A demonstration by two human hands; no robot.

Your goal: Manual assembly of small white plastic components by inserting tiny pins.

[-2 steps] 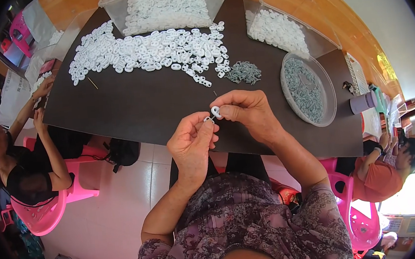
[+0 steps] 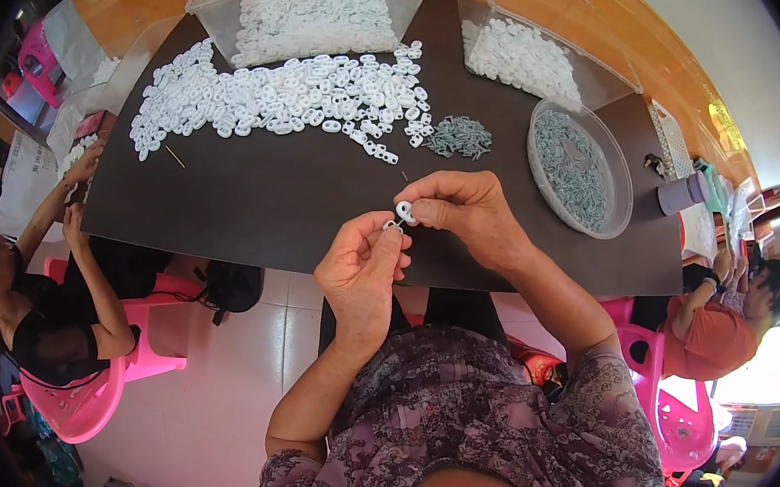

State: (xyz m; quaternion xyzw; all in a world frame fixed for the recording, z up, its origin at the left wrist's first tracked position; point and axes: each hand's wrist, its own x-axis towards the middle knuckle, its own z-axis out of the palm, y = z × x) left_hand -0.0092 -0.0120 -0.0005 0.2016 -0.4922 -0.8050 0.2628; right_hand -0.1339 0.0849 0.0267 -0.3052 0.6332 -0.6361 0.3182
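Note:
Over the near edge of the dark table [image 2: 246, 191], my left hand [image 2: 357, 269] pinches a small white plastic piece [image 2: 392, 226] between thumb and fingers. Right against it, my right hand [image 2: 466, 214] grips a white oval piece with holes [image 2: 405, 211] between thumb and forefinger. A thin metal part shows between the two pieces, too small to make out fully. Just beyond my hands lies a pile of small grey screws [image 2: 458, 137], with one loose screw [image 2: 404, 175] nearer to me. A wide heap of white oval pieces [image 2: 275, 96] spreads across the far side.
A round clear tray [image 2: 623, 188] of screws stands at the right. Clear plastic bins [image 2: 216, 31] with white pieces line the back. A thin stick [image 2: 176, 156] lies at the left, a purple cup [image 2: 680, 195] far right. One person [image 2: 71, 308] sits left, another [image 2: 717, 326] right.

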